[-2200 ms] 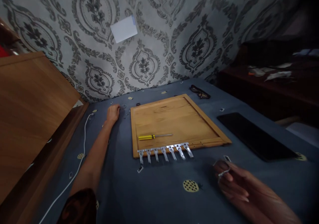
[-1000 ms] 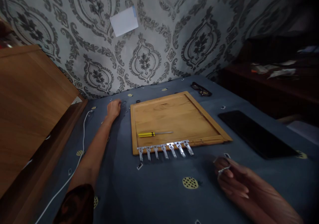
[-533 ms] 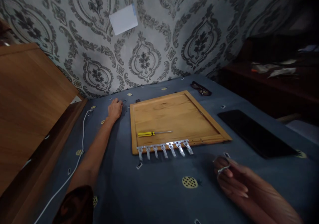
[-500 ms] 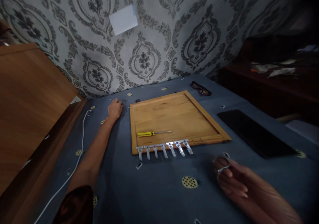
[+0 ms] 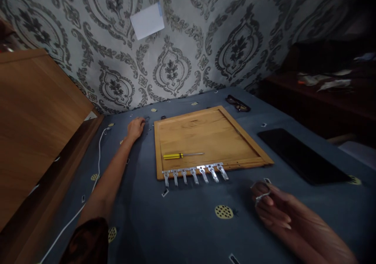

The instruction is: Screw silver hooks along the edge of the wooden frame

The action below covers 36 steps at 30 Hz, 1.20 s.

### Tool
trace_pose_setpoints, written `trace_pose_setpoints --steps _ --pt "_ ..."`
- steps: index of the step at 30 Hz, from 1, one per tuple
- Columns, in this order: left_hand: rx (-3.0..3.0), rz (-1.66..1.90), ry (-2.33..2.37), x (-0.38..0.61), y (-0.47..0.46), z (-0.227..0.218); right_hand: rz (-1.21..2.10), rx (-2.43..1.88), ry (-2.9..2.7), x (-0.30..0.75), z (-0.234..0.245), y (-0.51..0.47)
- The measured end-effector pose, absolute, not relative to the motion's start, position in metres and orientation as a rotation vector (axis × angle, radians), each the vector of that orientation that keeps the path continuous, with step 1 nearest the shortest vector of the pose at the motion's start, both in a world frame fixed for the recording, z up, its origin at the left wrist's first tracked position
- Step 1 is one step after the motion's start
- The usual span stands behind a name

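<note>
A wooden framed panel (image 5: 205, 136) lies flat on a blue sheet. On it rests a yellow-handled screwdriver (image 5: 182, 155), and a row of several metal brackets (image 5: 195, 173) lines its near edge. My left hand (image 5: 135, 128) reaches far out to the panel's upper left corner, fingers curled over small dark bits on the sheet; what it grips is hidden. My right hand (image 5: 270, 207) rests on the sheet near the panel's lower right corner, fingers curled round a small metal bracket (image 5: 260, 196).
A white cable (image 5: 96, 166) runs along the left. A wooden cabinet (image 5: 35, 111) stands at the left. Glasses (image 5: 237, 103) lie beyond the panel. A black flat slab (image 5: 302, 156) sits at the right. A dark table (image 5: 323, 95) holds papers. Patterned wallpaper stands behind.
My left hand has shifted slightly at the panel's corner. The right hand keeps its hold on the bracket. The view has drifted a little.
</note>
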<state>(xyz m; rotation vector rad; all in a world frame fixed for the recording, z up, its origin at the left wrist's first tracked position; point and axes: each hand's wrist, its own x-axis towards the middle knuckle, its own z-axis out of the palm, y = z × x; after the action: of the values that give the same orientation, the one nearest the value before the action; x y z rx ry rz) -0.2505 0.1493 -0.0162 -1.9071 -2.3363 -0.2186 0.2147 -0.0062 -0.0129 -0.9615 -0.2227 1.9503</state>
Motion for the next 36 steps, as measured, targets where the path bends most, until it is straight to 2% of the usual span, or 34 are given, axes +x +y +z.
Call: trace_pose_setpoints --steps 6,22,36 --pt "-1.837 -0.222 -2.427 -0.242 0.159 -0.016 1.958 -1.075 -0.087 0.212 -0.01 -0.005" --pt "-1.907 -0.116 -2.56 -0.26 0.155 -0.006 1.968 -1.083 -0.151 0.212 -0.009 -0.006" --pt "-1.865 -0.364 -2.593 -0.281 0.158 -0.015 1.914 -1.159 -0.129 0.207 0.004 -0.008"
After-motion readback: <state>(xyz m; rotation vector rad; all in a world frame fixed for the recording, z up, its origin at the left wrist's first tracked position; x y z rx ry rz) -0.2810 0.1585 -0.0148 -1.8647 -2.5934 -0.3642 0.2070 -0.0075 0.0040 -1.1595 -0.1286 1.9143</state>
